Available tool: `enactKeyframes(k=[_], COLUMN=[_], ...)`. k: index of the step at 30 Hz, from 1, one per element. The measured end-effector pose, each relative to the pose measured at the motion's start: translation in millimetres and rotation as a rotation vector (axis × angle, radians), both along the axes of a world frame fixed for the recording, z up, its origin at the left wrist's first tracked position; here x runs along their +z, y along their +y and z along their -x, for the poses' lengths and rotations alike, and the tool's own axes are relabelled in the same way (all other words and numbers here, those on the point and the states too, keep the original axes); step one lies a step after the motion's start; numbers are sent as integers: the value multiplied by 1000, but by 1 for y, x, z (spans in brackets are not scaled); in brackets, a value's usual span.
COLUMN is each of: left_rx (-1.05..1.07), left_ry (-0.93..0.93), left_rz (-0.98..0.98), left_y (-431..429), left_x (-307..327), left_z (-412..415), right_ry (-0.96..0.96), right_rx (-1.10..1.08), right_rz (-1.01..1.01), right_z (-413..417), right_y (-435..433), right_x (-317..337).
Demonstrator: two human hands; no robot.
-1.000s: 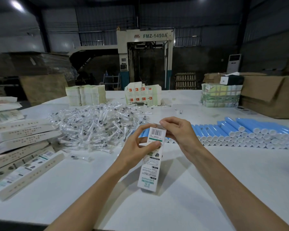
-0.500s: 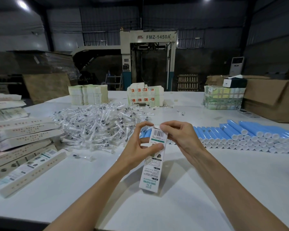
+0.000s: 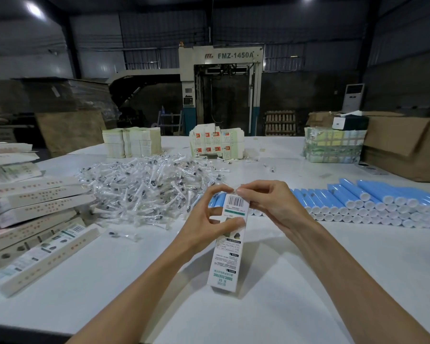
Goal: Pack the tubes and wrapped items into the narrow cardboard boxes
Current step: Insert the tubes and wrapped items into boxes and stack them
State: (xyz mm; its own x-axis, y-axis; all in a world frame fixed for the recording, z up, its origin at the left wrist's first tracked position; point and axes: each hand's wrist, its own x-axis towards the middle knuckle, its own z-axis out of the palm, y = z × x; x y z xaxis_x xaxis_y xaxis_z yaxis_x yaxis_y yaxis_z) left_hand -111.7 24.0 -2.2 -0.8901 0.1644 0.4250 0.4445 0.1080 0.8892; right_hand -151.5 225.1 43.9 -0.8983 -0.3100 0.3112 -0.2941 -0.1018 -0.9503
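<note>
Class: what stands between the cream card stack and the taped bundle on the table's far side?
Head view: red-printed flat cartons stand between the cream card stack and the taped bundle.

Narrow box (image 3: 227,247), frame centre: printed cardboard, smooth, slight sheen.
Wrapped items (image 3: 147,189), centre left: clear crinkled film, glossy.
Tubes (image 3: 338,197), right: smooth blue plastic, white caps.
Table (image 3: 124,281): smooth matt white.
Carton (image 3: 405,150), upper right: brown matt cardboard.
</note>
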Motion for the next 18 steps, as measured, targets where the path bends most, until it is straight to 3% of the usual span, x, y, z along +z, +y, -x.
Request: enactKeyframes(k=[6, 18], left_rx=[-21, 14], left_ry=[-20, -29], left_rz=[-49, -90], left_y=[-2, 4], left_x=[-3, -4], left_z=[1, -4], right_ry=[42, 131], right_rx=[91, -4], right_rz=[-33, -91], right_z=[-3, 0], right_y=[7, 1], right_x=[-3, -11])
